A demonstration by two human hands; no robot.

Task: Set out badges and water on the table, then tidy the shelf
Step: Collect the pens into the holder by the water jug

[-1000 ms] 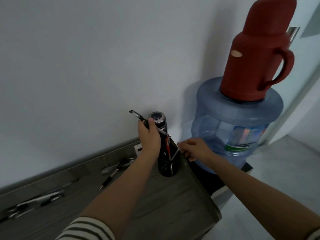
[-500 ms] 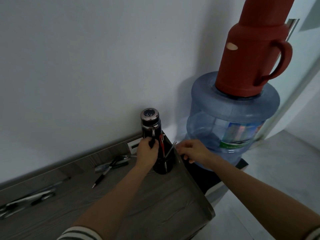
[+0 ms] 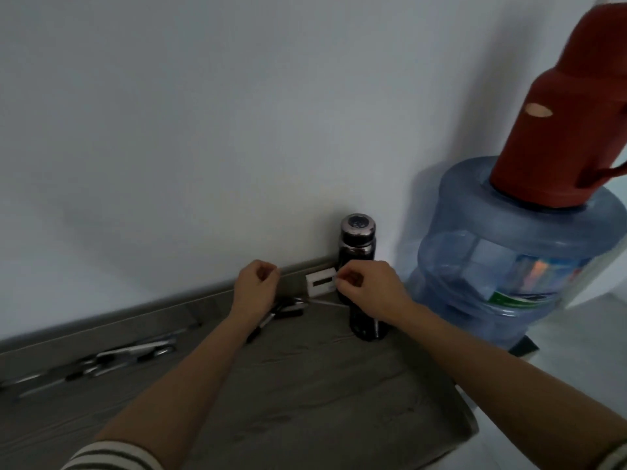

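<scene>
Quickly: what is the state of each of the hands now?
Left hand: fingers curled closed; whether it holds anything cannot be told.
Right hand: closed, pinching something small by the white box; what, cannot be told.

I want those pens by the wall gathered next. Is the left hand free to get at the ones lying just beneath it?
Probably yes. The left hand hovers right above the pens on the shelf, nothing lying between them. Its fingers are curled, and whether they hold anything can't be made out.

flask [image 3: 358, 242] on shelf [image 3: 305, 385] (jug [image 3: 509, 259] right)
</scene>
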